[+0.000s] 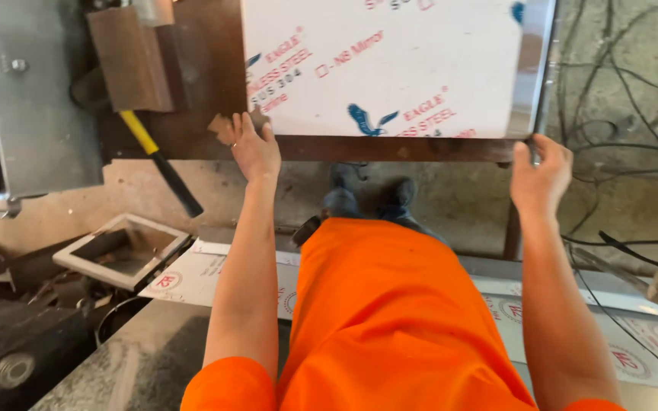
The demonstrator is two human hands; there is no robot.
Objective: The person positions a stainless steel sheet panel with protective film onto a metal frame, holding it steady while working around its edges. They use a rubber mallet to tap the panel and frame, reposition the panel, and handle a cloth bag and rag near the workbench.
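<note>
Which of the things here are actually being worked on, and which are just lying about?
In hand:
- steel sheet with white protective film, on the workbench
- left hand on its near edge
- right hand at its near right corner

Lying about:
- yellow-handled hammer
- wooden block
- white square frame
- cables on the floor
- more filmed sheets below

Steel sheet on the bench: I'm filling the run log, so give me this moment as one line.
left hand: on steel sheet near edge | right hand: gripping sheet's right corner | hammer: lying left
</note>
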